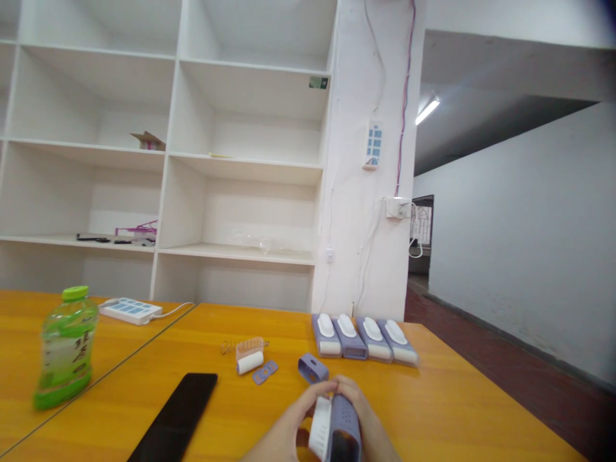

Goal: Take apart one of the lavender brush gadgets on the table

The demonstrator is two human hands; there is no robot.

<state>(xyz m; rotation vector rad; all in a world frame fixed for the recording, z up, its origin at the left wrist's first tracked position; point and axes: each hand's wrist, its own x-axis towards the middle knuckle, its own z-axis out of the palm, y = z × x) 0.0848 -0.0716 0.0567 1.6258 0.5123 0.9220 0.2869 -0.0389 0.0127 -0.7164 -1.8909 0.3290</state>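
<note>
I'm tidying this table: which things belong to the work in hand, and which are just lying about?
Likely part of the work:
held purple-and-white piece
open purple shell
white cylinder
flat purple plate
coil
four purple-and-white units

Likely just lying about:
green bottle
flat black slab
white power strip

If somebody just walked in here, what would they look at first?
Probably the bright green bottle, standing on the left side of the orange table. Next might be the row of four purple-and-white things at the table's far edge, in front of the white pillar. Down at the bottom, the left hand and right hand hold a similarly coloured piece.
</note>
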